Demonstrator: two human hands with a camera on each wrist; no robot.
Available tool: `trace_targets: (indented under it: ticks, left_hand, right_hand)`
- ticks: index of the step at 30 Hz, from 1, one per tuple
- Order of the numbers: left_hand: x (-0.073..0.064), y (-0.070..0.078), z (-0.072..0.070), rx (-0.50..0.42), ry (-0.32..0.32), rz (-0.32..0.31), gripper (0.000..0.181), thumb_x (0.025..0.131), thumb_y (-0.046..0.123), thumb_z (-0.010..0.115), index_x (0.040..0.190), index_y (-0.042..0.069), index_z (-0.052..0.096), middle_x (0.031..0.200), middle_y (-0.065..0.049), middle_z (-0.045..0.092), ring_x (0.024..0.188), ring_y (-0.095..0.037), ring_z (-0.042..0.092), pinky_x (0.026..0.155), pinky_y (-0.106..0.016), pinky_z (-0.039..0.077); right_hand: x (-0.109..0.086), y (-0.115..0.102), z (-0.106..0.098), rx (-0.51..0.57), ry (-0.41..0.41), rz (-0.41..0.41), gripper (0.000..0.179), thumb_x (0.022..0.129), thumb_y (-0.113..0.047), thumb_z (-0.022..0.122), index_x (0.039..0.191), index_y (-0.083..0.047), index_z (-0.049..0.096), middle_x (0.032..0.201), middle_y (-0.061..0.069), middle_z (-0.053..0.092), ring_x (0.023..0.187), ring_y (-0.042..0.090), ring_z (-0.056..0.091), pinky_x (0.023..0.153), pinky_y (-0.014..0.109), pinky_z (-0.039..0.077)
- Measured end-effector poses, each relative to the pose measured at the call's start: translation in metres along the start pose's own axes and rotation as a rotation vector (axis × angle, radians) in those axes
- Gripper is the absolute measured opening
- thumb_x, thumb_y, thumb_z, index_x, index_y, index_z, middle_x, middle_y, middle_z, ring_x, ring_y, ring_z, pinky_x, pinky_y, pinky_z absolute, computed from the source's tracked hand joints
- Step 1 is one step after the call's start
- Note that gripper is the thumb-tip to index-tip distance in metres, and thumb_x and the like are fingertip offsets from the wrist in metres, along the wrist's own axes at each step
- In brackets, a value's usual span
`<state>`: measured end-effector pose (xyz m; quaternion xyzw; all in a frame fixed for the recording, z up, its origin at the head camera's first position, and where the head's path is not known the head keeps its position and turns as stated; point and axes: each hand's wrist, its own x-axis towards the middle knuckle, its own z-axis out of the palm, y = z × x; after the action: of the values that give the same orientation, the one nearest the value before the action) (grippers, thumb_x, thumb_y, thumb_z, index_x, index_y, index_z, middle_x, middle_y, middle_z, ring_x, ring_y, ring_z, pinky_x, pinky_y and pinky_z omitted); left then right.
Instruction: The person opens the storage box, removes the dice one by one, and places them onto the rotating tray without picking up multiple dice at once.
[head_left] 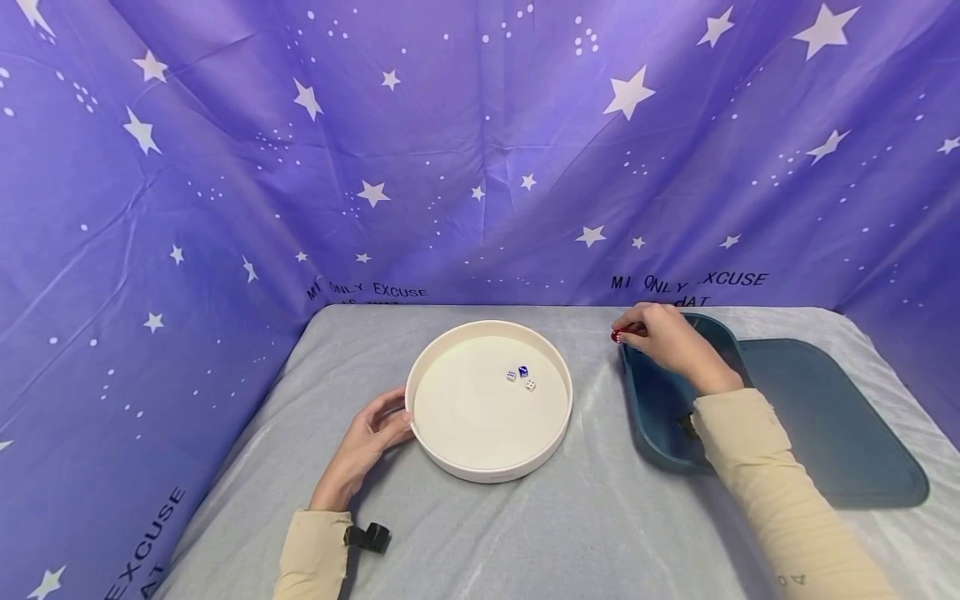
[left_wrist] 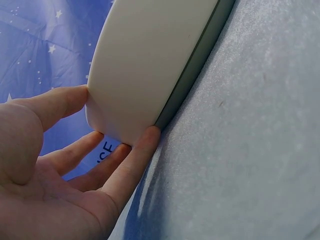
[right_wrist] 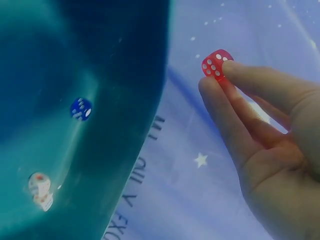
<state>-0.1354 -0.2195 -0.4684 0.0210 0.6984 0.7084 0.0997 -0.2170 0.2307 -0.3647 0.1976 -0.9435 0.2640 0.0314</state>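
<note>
My right hand (head_left: pixel 667 337) pinches a red die (right_wrist: pixel 216 64) with white pips between thumb and fingertips, over the left rim of a teal bin (head_left: pixel 641 417). Inside that bin, the right wrist view shows a blue die (right_wrist: pixel 80 109) and white dice (right_wrist: pixel 41 191). At the left side of a round white tray (head_left: pixel 457 425), my left hand (head_left: pixel 375 429) touches the wall with spread fingertips, as the left wrist view shows up close. Two white dice (head_left: pixel 531 385) and a blue die (head_left: pixel 523 371) lie in the tray, right of its middle.
A flat teal lid (head_left: pixel 832 425) lies on the grey cloth (head_left: pixel 525 542), right of the bin and partly under it. Purple star-printed curtains (head_left: pixel 480 150) rise behind the table and along both sides. A black strap (head_left: pixel 367 537) circles the left sleeve.
</note>
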Motion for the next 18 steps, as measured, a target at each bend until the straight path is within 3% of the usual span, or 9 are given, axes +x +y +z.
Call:
trace_targets:
  ticks: [18]
  left_hand:
    - [0.000,0.000,0.000,0.006,0.000,0.007,0.055,0.097,0.008,0.064,0.146,0.000,0.041,0.148,-0.023,0.043,0.131,-0.037,0.051,0.097,-0.032,0.058]
  right_hand:
    - [0.017,-0.036,0.023,0.013,-0.047,-0.054,0.013,0.089,0.003,0.069,0.101,0.003,0.074,0.098,0.014,0.072,0.088,0.026,0.069,0.079,0.042,0.062]
